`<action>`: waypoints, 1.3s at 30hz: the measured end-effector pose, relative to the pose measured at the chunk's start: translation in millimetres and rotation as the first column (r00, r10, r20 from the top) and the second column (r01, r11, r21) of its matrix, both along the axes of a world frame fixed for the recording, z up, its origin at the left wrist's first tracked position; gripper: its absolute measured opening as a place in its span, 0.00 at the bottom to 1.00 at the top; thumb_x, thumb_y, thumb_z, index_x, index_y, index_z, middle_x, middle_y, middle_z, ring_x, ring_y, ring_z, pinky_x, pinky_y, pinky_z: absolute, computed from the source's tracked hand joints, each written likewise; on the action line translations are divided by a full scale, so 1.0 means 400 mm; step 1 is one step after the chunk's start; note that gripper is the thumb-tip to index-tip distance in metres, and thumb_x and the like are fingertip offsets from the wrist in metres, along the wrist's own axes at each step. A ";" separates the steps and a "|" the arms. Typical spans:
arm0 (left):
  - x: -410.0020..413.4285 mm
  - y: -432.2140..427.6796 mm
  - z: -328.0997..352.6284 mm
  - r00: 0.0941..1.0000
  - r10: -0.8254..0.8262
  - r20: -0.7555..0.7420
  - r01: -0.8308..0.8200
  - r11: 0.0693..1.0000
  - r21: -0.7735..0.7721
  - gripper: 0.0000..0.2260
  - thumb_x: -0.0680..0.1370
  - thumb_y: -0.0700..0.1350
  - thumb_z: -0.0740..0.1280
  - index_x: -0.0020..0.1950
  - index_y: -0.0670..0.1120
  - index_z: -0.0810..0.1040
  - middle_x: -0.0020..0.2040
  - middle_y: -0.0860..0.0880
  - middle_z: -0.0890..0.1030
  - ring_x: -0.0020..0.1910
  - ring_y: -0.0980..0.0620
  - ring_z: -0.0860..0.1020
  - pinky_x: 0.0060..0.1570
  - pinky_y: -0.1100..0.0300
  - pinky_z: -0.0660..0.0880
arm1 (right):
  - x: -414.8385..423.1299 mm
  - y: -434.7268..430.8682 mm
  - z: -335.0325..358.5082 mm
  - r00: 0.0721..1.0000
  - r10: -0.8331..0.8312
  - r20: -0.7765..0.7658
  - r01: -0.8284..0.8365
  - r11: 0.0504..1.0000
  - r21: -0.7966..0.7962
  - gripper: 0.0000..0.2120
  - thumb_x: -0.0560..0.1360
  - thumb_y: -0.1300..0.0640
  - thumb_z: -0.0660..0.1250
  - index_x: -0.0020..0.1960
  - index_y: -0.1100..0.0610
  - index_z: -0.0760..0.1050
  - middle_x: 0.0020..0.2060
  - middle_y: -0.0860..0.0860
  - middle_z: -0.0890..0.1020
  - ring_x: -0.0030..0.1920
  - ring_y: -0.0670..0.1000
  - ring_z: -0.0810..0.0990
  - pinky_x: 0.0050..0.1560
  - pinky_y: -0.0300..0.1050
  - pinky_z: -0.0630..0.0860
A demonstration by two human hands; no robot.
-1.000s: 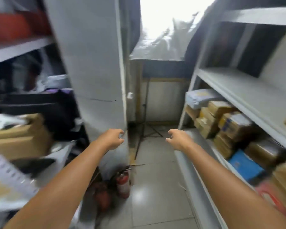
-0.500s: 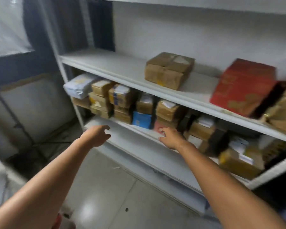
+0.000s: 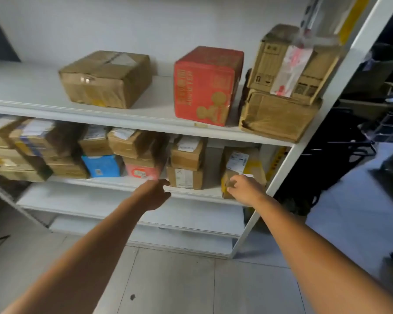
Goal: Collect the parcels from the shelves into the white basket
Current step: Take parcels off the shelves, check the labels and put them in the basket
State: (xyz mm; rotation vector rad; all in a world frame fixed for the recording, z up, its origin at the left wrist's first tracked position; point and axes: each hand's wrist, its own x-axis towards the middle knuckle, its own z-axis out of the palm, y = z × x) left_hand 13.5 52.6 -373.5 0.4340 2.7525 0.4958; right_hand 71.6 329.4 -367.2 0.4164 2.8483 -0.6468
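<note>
A red box [image 3: 207, 87] stands on the upper board of a white shelf [image 3: 32, 89], and the rest is placed from it. Far to its left and one level down, brown parcels [image 3: 27, 150] with white labels are stacked close together, blurred; on the same board as the red box, well to its left, lies a wide brown box [image 3: 104, 80] sealed with tape; below and left of the red box, on the lower board, a blue parcel [image 3: 101, 165] stands among more brown ones, with a pink one [image 3: 141, 172] just beside it. The left hand [image 3: 156, 194] hovers below the red box, slightly to its left, in front of the lower board's edge; its fingers are loosely curled and it holds nothing. Straight under the red box two small labelled boxes [image 3: 186, 164] sit one on the other. Below and right of the red box stands a tall parcel with yellow tape [image 3: 241, 162]; the right hand [image 3: 245, 189] is at its lower front corner, fingertips touching the cardboard, but the blur hides whether they grip it. Just right of the red box, on its own board, two brown boxes [image 3: 281, 87] are stacked, the upper one bearing a red and white label; right of them runs the shelf's white post [image 3: 284, 173]. Pale floor tiles [image 3: 191, 279] lie beneath both forearms.
</note>
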 end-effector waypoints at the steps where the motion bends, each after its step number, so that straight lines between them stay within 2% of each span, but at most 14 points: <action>1: -0.013 0.041 -0.019 0.999 -0.033 0.015 0.033 0.999 0.002 0.19 0.79 0.50 0.64 0.69 0.49 0.71 0.62 0.46 0.79 0.61 0.45 0.76 0.61 0.54 0.71 | -0.002 0.030 -0.016 1.000 -0.027 0.004 0.027 1.000 -0.009 0.15 0.76 0.48 0.64 0.61 0.52 0.76 0.58 0.54 0.81 0.54 0.56 0.79 0.52 0.47 0.75; 4: -0.064 0.150 -0.086 0.992 -0.118 0.049 0.117 0.993 0.026 0.19 0.79 0.50 0.63 0.69 0.50 0.71 0.60 0.47 0.80 0.60 0.45 0.76 0.60 0.54 0.72 | -0.016 0.100 -0.062 0.993 -0.115 -0.002 0.115 0.993 -0.025 0.21 0.77 0.47 0.63 0.69 0.51 0.71 0.61 0.53 0.79 0.57 0.56 0.78 0.52 0.45 0.74; 10: -0.194 0.347 -0.234 0.981 -0.185 0.062 0.175 0.974 0.145 0.19 0.78 0.51 0.65 0.68 0.49 0.72 0.62 0.42 0.77 0.60 0.40 0.75 0.56 0.55 0.73 | -0.081 0.201 -0.168 0.961 -0.264 -0.085 0.264 0.965 -0.009 0.18 0.77 0.51 0.64 0.66 0.53 0.73 0.60 0.54 0.80 0.56 0.56 0.79 0.54 0.49 0.77; 13: -0.247 0.439 -0.296 0.980 -0.189 0.056 0.167 0.947 0.273 0.16 0.78 0.50 0.65 0.64 0.49 0.76 0.59 0.41 0.79 0.56 0.40 0.77 0.47 0.60 0.69 | -0.127 0.245 -0.216 0.942 -0.312 -0.122 0.312 0.950 -0.016 0.16 0.78 0.52 0.64 0.64 0.53 0.75 0.59 0.53 0.81 0.57 0.55 0.80 0.54 0.50 0.78; 18: -0.319 0.553 -0.362 0.976 -0.178 0.127 0.116 0.914 0.388 0.21 0.79 0.55 0.61 0.71 0.53 0.67 0.63 0.45 0.77 0.55 0.43 0.78 0.44 0.58 0.71 | -0.189 0.288 -0.273 0.908 -0.376 -0.186 0.378 0.926 -0.030 0.21 0.78 0.51 0.64 0.70 0.54 0.69 0.65 0.55 0.75 0.63 0.57 0.75 0.61 0.53 0.75; 21: -0.340 0.602 -0.380 0.962 -0.148 0.229 0.017 0.871 0.492 0.24 0.78 0.54 0.62 0.73 0.53 0.62 0.66 0.47 0.76 0.54 0.43 0.80 0.36 0.62 0.76 | -0.220 0.291 -0.296 0.884 -0.400 -0.244 0.418 0.908 0.026 0.21 0.78 0.52 0.64 0.70 0.57 0.68 0.63 0.56 0.75 0.62 0.57 0.74 0.58 0.54 0.77; 24: -0.344 0.626 -0.396 0.919 -0.118 0.375 -0.112 0.835 0.538 0.29 0.78 0.55 0.64 0.76 0.53 0.57 0.68 0.47 0.73 0.56 0.45 0.78 0.35 0.63 0.78 | -0.242 0.287 -0.315 0.871 -0.408 -0.275 0.444 0.892 0.082 0.19 0.78 0.54 0.65 0.66 0.60 0.71 0.59 0.57 0.78 0.60 0.59 0.75 0.56 0.51 0.77; 27: -0.345 0.634 -0.406 0.868 -0.116 0.483 -0.224 0.776 0.590 0.33 0.77 0.53 0.67 0.77 0.52 0.53 0.69 0.48 0.72 0.54 0.49 0.76 0.31 0.66 0.74 | -0.255 0.292 -0.326 0.877 -0.442 -0.186 0.452 0.892 0.015 0.22 0.78 0.53 0.66 0.69 0.59 0.68 0.60 0.57 0.78 0.60 0.59 0.77 0.54 0.49 0.77; 30: -0.344 0.628 -0.398 0.844 -0.153 0.513 -0.247 0.738 0.628 0.28 0.78 0.48 0.66 0.75 0.54 0.57 0.65 0.49 0.75 0.49 0.52 0.77 0.31 0.67 0.73 | -0.263 0.299 -0.322 0.860 -0.492 -0.135 0.491 0.870 -0.041 0.27 0.77 0.54 0.68 0.73 0.58 0.63 0.61 0.58 0.75 0.59 0.59 0.77 0.54 0.48 0.77; 33: -0.343 0.593 -0.397 0.830 -0.183 0.527 -0.259 0.710 0.655 0.27 0.78 0.46 0.66 0.74 0.55 0.59 0.63 0.50 0.75 0.50 0.53 0.76 0.35 0.67 0.74 | -0.253 0.282 -0.323 0.848 -0.520 -0.098 0.516 0.854 -0.067 0.29 0.74 0.51 0.72 0.69 0.58 0.66 0.61 0.58 0.71 0.60 0.59 0.74 0.59 0.48 0.75; 35: -0.343 0.561 -0.395 0.808 -0.190 0.557 -0.292 0.692 0.660 0.27 0.78 0.45 0.66 0.74 0.55 0.60 0.63 0.49 0.76 0.49 0.56 0.76 0.33 0.68 0.77 | -0.236 0.265 -0.334 0.849 -0.522 -0.083 0.514 0.852 -0.102 0.28 0.72 0.48 0.73 0.66 0.57 0.69 0.60 0.57 0.71 0.60 0.58 0.74 0.61 0.48 0.74; 37: -0.336 0.530 -0.392 0.786 -0.190 0.589 -0.332 0.673 0.661 0.26 0.78 0.45 0.67 0.74 0.56 0.62 0.63 0.48 0.77 0.49 0.55 0.77 0.32 0.66 0.79 | -0.207 0.244 -0.351 0.833 -0.548 -0.074 0.519 0.822 -0.237 0.27 0.71 0.48 0.74 0.65 0.54 0.69 0.61 0.57 0.72 0.59 0.57 0.75 0.61 0.50 0.75; 39: -0.316 0.501 -0.388 0.774 -0.181 0.606 -0.359 0.664 0.656 0.26 0.78 0.46 0.68 0.73 0.56 0.62 0.61 0.49 0.77 0.50 0.54 0.77 0.34 0.63 0.78 | -0.172 0.219 -0.367 0.775 -0.631 -0.046 0.531 0.688 -0.494 0.27 0.71 0.52 0.75 0.64 0.49 0.66 0.62 0.55 0.74 0.53 0.51 0.79 0.53 0.43 0.78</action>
